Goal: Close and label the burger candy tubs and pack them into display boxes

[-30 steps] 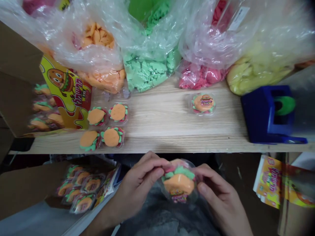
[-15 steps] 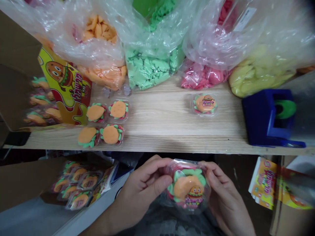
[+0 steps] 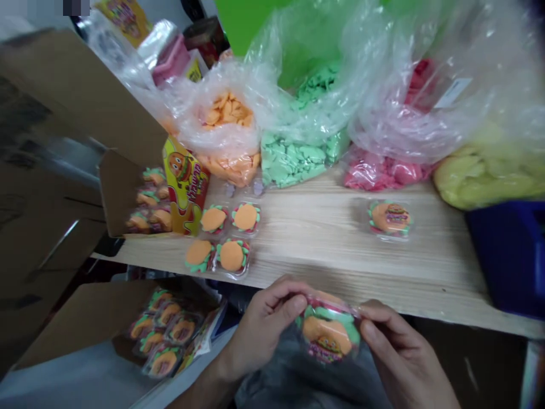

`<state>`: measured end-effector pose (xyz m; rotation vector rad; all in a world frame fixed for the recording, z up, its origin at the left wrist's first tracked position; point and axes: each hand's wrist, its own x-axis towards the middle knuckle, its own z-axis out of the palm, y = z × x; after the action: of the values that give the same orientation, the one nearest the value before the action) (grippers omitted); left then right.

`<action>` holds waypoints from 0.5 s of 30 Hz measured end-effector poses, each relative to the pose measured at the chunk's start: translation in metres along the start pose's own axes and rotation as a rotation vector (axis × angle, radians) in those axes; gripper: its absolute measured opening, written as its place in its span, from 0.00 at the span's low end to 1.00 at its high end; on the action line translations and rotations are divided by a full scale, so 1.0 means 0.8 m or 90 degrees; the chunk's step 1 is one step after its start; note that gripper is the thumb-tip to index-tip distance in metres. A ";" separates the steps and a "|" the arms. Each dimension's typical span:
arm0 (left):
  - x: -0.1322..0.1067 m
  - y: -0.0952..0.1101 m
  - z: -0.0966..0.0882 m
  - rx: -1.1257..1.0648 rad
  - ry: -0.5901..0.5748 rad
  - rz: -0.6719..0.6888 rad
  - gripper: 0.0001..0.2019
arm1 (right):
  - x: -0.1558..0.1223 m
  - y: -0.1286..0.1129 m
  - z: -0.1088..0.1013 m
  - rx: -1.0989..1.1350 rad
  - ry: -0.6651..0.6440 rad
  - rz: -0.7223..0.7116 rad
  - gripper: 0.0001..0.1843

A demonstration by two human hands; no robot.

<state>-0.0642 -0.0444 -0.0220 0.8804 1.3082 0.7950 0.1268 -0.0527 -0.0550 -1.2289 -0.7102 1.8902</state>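
L hand [image 3: 266,332] & R hand [image 3: 404,355] both pinching clear burger-candy pack [image 3: 328,332] by its edges, held up just nearer than wood shelf [image 3: 323,253]; looks like a single-pack check, next move prob. calls for setting it by other packs [image 3: 232,255].

Site: packing room or small workshop; cannot tell which.
Bench: wooden board [image 3: 323,250] bearing clear burger-shaped packs [image 3: 233,255].
Bulk stock: clear plastic bags [image 3: 293,145] of orange, green, pink and yellow pieces, lined up along the bench.
Cartons: cardboard carton [image 3: 121,190] filled with more packs.
Equipment: blue tape dispenser [image 3: 508,255].
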 end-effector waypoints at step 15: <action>0.140 0.034 -0.117 0.869 0.417 0.037 0.38 | 0.164 -0.025 0.029 0.247 0.239 -0.136 0.21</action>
<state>-0.1458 0.0754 -0.0537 1.7887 2.4745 0.0900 0.0787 0.0657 -0.0963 -1.1570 -0.2463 1.4767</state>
